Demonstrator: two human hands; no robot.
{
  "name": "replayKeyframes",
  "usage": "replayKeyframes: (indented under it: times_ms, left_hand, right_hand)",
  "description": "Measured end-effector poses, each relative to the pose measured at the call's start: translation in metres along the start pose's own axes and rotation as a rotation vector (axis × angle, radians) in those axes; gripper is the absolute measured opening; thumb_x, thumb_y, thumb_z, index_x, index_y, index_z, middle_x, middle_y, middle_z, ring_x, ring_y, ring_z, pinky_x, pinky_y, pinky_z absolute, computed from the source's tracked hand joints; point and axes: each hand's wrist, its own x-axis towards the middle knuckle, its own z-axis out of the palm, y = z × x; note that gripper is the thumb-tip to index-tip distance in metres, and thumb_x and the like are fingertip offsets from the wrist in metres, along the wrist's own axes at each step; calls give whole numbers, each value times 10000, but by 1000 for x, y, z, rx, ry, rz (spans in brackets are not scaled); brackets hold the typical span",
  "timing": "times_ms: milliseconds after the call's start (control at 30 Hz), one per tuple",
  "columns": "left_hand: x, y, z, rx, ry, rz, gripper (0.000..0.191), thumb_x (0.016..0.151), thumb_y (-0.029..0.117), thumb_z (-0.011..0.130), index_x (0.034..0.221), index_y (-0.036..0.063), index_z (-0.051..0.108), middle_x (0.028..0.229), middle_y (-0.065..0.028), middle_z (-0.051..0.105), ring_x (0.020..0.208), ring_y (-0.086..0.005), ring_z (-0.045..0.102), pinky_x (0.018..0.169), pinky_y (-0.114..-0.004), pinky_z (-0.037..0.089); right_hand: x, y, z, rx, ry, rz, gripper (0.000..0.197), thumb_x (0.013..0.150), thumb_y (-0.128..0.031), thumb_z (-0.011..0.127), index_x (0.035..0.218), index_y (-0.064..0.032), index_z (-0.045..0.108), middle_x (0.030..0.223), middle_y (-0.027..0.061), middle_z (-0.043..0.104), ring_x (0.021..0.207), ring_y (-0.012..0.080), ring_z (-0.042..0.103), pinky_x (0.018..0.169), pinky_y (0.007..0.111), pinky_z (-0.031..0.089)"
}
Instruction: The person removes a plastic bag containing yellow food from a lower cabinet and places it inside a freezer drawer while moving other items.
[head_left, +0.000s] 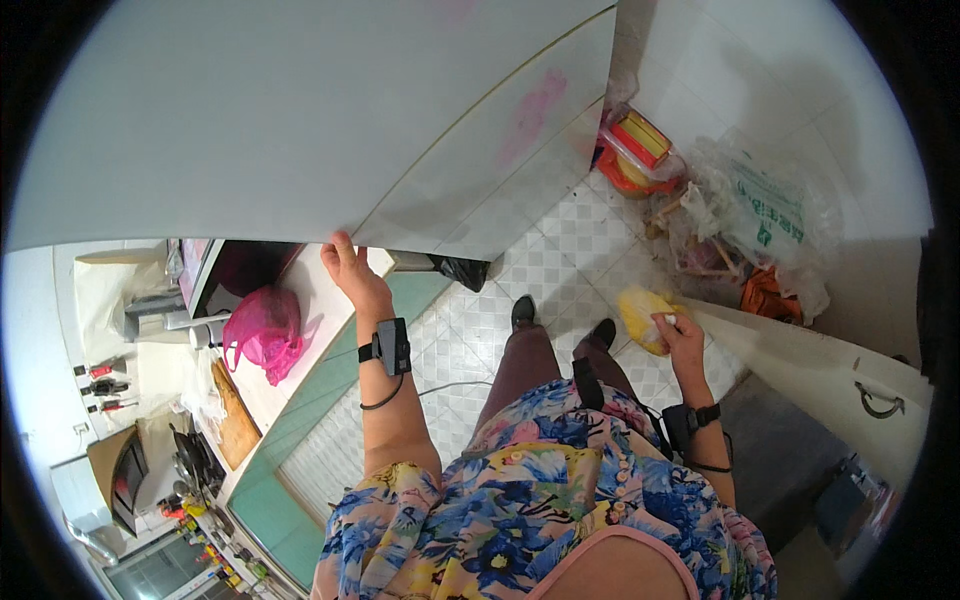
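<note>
My left hand (352, 276) is raised at the lower edge of a large pale refrigerator door (300, 135), its fingers reaching behind or against that edge. Pink smudges mark the front of the appliance. My right hand (681, 334) hangs lower at the right and grips a yellow plastic bag (641, 319), whose contents cannot be made out. A small white thing shows between its thumb and fingers. The bag hangs above the tiled floor near the edge of an open cream door (817, 360).
A counter (319, 330) on the left bears a pink plastic bag (266, 330) and a wooden cutting board (236, 412). A black bag (465, 271) lies by the green cabinet. Clear plastic bags (772, 210) and a red box (640, 140) are piled along the right wall.
</note>
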Motion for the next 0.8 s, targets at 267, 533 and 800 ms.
replayKeyframes:
  times_ms: [267, 533, 800]
  left_hand:
    - [3, -1, -4, -24, -67, -104, 490, 860, 459, 620, 1090, 75, 421, 1077, -40, 466, 1044, -172, 440, 966, -407, 326]
    - [-14, -4, -8, 15, -164, -127, 475, 855, 314, 660, 1153, 24, 431, 1045, -31, 481, 951, -129, 456, 840, -292, 369]
    - [-14, -41, -26, 20, -188, -202, 531, 836, 231, 683, 1219, -12, 406, 1147, -100, 505, 1079, -180, 473, 973, -308, 344]
  right_hand:
    - [-4, 13, -13, -104, -25, 19, 174, 841, -176, 682, 789, -11, 665, 583, -49, 455, 492, 44, 401, 441, 229, 313]
    - [-16, 7, 6, -104, -38, 115, 169, 849, -199, 672, 856, -32, 693, 600, -45, 500, 486, 38, 438, 429, 204, 354]
    - [-24, 25, 35, -161, -66, 103, 197, 881, -203, 635, 913, -17, 691, 582, -33, 498, 473, 45, 419, 440, 211, 343]
